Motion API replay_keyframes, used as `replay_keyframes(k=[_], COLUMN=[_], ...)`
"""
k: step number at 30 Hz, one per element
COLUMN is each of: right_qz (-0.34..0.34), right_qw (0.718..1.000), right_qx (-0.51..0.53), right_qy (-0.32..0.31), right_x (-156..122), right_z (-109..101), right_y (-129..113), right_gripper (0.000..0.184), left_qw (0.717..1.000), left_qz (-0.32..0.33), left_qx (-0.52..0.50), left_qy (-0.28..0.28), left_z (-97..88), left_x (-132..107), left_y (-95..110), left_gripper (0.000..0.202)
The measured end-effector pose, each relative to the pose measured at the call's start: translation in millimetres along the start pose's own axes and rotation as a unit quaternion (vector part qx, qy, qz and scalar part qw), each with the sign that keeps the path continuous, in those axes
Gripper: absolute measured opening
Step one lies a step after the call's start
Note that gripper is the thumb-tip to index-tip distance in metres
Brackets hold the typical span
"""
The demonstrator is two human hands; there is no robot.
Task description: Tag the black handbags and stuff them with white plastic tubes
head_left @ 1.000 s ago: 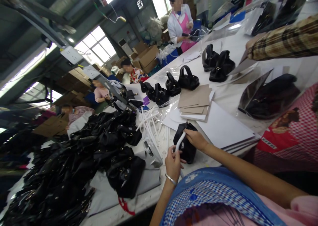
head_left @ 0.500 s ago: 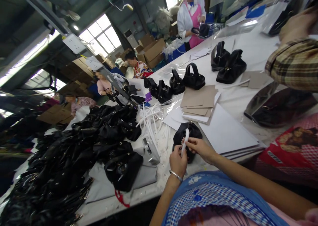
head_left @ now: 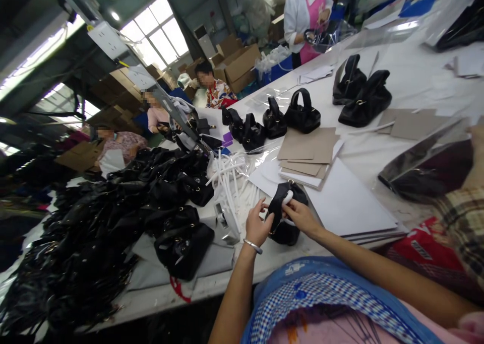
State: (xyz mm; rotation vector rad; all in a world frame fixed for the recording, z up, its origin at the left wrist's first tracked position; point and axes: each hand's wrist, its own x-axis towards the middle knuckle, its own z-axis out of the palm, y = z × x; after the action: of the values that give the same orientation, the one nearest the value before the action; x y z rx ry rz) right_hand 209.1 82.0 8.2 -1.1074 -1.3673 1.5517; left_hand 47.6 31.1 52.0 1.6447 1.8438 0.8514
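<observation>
A small black handbag [head_left: 289, 234] stands on the white table right in front of me. My left hand [head_left: 259, 224], with a bangle at the wrist, holds the left side of the bag's raised black handle [head_left: 278, 206] between thumb and fingers. A soft-looking white tube [head_left: 288, 198] curves along the handle, partly hidden under it. My right hand [head_left: 301, 217] pinches this tube from the right side. Its fingertips are partly covered by the bag and the handle.
A big heap of black handbags [head_left: 91, 223] fills the left side. Near my left hand are a tape dispenser [head_left: 224, 220] and loose white tubes [head_left: 230, 178]. Grey cards [head_left: 302, 145] lie on white sheets [head_left: 348, 198]. A co-worker's plaid sleeve [head_left: 463, 218] is at right.
The white tube stood exposed between both hands; now the black handle lies over part of it. My left hand has shifted from the tube to the handle. The co-worker's arm has moved lower.
</observation>
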Motion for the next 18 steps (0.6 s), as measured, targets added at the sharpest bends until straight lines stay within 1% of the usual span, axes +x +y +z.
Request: replay_keyframes(k=[3,5,6,8,9,11,13,15,16,18], right_qz=[-0.005,0.009,0.019,0.034,0.038,0.023,-0.038,-0.110,-0.133,-0.145], right_qw=[0.998,0.992,0.989,0.986,0.987,0.994,0.994,0.978,0.968,0.953], right_qx=[0.055,0.121,0.147,0.164,0.151,0.081,-0.028,-0.131,-0.171,-0.229], right_qy=[0.029,0.019,0.008,-0.018,-0.033,-0.064,-0.096,-0.120,-0.128,-0.138], right_x=[8.8,13.2,15.1,18.6,20.2,22.8,23.9,22.9,21.9,19.4], right_z=[1.9,3.4,4.1,4.2,2.9,-2.7,-11.4,-20.2,-23.7,-28.0], right_y=[0.2,1.5,2.7,5.1,6.0,6.8,7.7,11.6,14.9,22.7], right_gripper=[0.036,0.036,0.036,0.037,0.038,0.037,0.032,0.024,0.024,0.029], left_qw=[0.998,0.994,0.994,0.997,0.998,0.998,0.997,0.996,0.996,0.996], left_qz=[-0.010,-0.034,-0.043,-0.048,-0.046,-0.049,-0.066,-0.084,-0.088,-0.090], left_qx=[-0.036,-0.054,-0.052,-0.033,-0.023,-0.008,0.005,0.006,0.002,-0.011], left_qy=[-0.057,-0.083,-0.082,-0.057,-0.047,-0.036,-0.029,-0.020,-0.017,-0.019], left_z=[7.8,16.8,21.7,30.6,34.2,39.0,41.4,42.4,42.5,41.9], left_x=[1.8,2.9,3.9,7.0,8.8,12.4,15.2,17.0,17.5,17.9], left_y=[-4.3,-6.6,-7.2,-7.4,-7.2,-7.3,-8.5,-10.5,-11.3,-11.6], left_gripper=[0.050,0.050,0.050,0.044,0.037,0.025,0.019,0.022,0.024,0.025])
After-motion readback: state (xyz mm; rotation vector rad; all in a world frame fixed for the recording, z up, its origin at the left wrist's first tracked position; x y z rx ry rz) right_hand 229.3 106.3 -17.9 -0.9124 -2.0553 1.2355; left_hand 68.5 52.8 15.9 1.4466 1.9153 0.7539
